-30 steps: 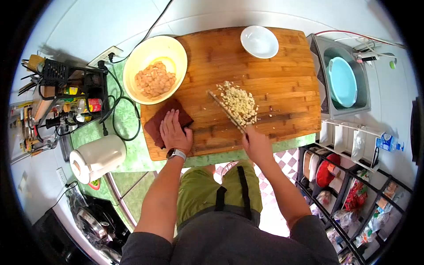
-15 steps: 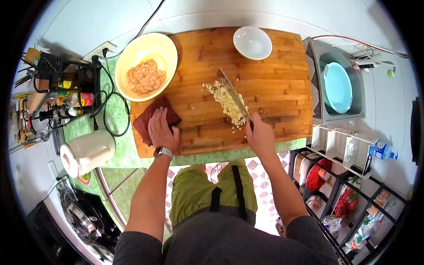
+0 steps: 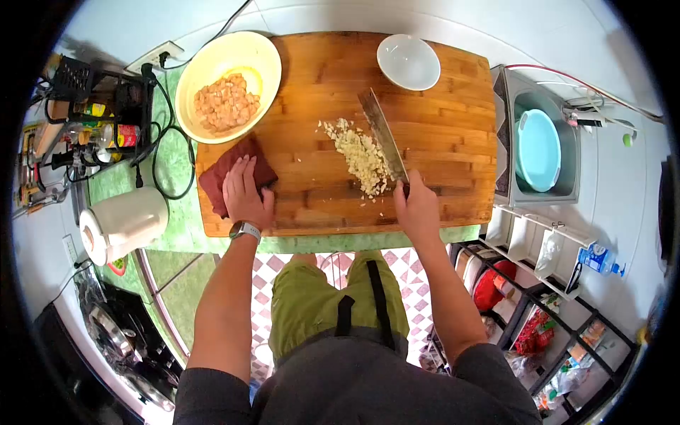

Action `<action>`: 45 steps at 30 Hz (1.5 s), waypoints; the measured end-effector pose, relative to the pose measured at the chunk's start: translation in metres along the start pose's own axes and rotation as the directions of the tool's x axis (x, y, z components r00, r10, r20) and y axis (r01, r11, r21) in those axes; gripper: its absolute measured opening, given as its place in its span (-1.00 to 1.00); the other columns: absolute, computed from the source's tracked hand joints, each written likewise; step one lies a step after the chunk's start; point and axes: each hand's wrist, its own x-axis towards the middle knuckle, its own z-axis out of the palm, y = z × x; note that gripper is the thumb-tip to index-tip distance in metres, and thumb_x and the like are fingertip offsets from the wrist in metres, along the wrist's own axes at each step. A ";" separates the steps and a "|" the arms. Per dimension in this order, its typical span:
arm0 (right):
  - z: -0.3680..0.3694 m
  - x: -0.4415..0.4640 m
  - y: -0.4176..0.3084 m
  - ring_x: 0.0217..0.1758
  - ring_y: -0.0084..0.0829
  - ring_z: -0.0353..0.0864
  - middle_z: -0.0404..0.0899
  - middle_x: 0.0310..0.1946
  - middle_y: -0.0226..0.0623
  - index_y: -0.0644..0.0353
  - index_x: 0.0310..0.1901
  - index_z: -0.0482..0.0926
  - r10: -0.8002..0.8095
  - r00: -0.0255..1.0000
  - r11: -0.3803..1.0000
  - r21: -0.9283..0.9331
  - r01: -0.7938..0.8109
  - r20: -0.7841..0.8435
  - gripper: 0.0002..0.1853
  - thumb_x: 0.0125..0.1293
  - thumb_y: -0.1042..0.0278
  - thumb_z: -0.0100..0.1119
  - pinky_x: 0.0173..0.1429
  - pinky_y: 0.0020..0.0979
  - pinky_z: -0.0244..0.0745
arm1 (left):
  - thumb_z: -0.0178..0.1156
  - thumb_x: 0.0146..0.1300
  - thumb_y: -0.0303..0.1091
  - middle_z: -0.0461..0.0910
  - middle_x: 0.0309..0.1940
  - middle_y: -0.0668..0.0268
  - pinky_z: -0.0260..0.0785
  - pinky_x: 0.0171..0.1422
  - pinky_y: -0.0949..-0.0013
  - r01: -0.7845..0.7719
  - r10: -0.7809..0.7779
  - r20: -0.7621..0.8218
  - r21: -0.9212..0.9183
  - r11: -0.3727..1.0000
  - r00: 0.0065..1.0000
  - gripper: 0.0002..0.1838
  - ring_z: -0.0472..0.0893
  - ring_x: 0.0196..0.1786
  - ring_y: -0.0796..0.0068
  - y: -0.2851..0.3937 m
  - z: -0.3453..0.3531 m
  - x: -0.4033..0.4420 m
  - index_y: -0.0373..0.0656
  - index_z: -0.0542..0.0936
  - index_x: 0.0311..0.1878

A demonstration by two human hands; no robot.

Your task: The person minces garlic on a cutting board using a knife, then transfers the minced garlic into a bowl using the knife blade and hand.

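Note:
My left hand point(image 3: 246, 198) lies flat, fingers stretched out, on a folded dark red cloth point(image 3: 217, 180) at the left of the wooden cutting board point(image 3: 319, 64). In my right hand point(image 3: 418, 205) is the handle of a knife point(image 3: 382, 131), its blade slanting up and left. The blade stands along the right side of a pile of chopped pale pieces point(image 3: 361, 157). Small bits lie scattered around the pile. A yellow bowl point(image 3: 185, 92) with diced raw meat point(image 3: 227, 103) stands at the board's upper left.
A white bowl point(image 3: 409, 62) sits at the back of the board. To the right is a sink point(image 3: 569, 170) with a light blue basin point(image 3: 540, 150). On the left are a cream appliance point(image 3: 127, 223), black cables point(image 3: 173, 127) and a bottle rack. A black shelf rack stands lower right.
The knife has gone from the pile's left side, across it, to its right side. My left hand stays on the cloth. The whole view has shifted a little.

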 end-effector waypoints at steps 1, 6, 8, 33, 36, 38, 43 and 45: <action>0.001 0.001 0.002 -0.32 0.34 0.64 0.64 -0.43 0.18 0.19 -0.08 0.41 -0.003 1.000 1.000 -0.003 0.003 0.004 -0.81 0.51 0.30 0.19 -0.24 0.25 0.48 | 0.18 0.15 -0.37 0.40 0.52 0.08 0.10 0.68 -0.08 -0.005 0.005 -0.011 0.009 1.000 1.000 -0.22 0.32 0.59 -0.02 0.000 0.001 0.002 -0.18 0.39 0.53; -0.003 0.001 -0.013 -0.27 0.29 0.66 0.67 -0.39 0.14 0.20 -0.08 0.41 -0.008 0.997 0.999 -0.035 0.011 0.072 -0.80 0.51 0.27 0.17 -0.19 0.24 0.50 | 0.21 0.16 -0.31 0.40 0.52 0.16 0.07 0.72 -0.06 0.024 -0.024 0.006 -0.024 0.999 1.000 -0.23 0.32 0.61 0.10 0.001 -0.002 -0.002 -0.14 0.40 0.52; 0.003 0.004 -0.007 -0.26 0.28 0.67 0.68 -0.39 0.12 0.19 -0.08 0.42 -0.022 0.993 0.997 -0.075 0.031 0.120 -0.80 0.52 0.26 0.17 -0.18 0.22 0.51 | 0.22 0.15 -0.33 0.42 0.51 0.16 0.08 0.72 -0.06 0.012 -0.011 -0.012 0.007 1.000 1.000 -0.23 0.34 0.60 0.10 0.000 0.000 0.002 -0.13 0.41 0.52; -0.010 -0.003 -0.043 -0.34 0.32 0.66 0.64 -0.45 0.19 0.24 -0.07 0.41 -0.022 0.991 0.999 -0.039 0.028 0.129 -0.81 0.54 0.30 0.13 -0.26 0.21 0.51 | 0.26 0.10 -0.40 0.46 0.47 0.19 0.11 0.70 -0.05 0.015 -0.018 -0.050 -0.050 0.999 0.999 -0.23 0.37 0.58 0.11 0.001 -0.001 0.003 -0.12 0.44 0.48; 0.012 -0.003 -0.051 -0.33 0.33 0.65 0.63 -0.45 0.21 0.28 -0.06 0.40 0.030 0.994 0.998 0.058 -0.036 0.109 -0.80 0.55 0.30 0.12 -0.25 0.22 0.50 | 0.25 0.12 -0.39 0.45 0.47 0.18 0.11 0.71 -0.04 0.012 -0.014 -0.048 -0.044 0.999 0.999 -0.24 0.37 0.58 0.11 0.003 -0.003 0.004 -0.13 0.44 0.49; 0.033 -0.002 -0.052 -0.29 0.36 0.65 0.64 -0.41 0.25 0.28 -0.06 0.39 0.049 0.993 0.996 0.066 -0.057 0.111 -0.79 0.55 0.31 0.11 -0.23 0.26 0.48 | 0.23 0.14 -0.38 0.44 0.49 0.19 0.09 0.72 -0.03 0.025 -0.026 -0.032 -0.041 0.999 0.999 -0.25 0.36 0.59 0.12 0.001 -0.001 0.002 -0.12 0.43 0.50; 0.044 -0.004 -0.058 -0.27 0.35 0.66 0.66 -0.38 0.23 0.27 -0.07 0.38 0.097 0.990 0.994 -0.055 -0.092 0.107 -0.79 0.55 0.30 0.12 -0.21 0.25 0.48 | 0.20 0.18 -0.33 0.38 0.53 0.15 0.07 0.73 -0.05 0.031 -0.031 0.020 -0.012 0.999 0.999 -0.23 0.31 0.61 0.08 -0.001 0.001 -0.002 -0.13 0.38 0.54; 0.037 -0.004 -0.063 -0.28 0.35 0.66 0.66 -0.38 0.21 0.26 -0.07 0.38 0.073 0.994 0.996 -0.064 -0.068 0.079 -0.79 0.55 0.30 0.12 -0.21 0.23 0.49 | 0.19 0.19 -0.31 0.35 0.55 0.12 0.07 0.72 -0.07 0.020 -0.020 0.019 -0.007 1.000 1.000 -0.21 0.28 0.62 0.03 -0.005 0.002 0.002 -0.13 0.35 0.56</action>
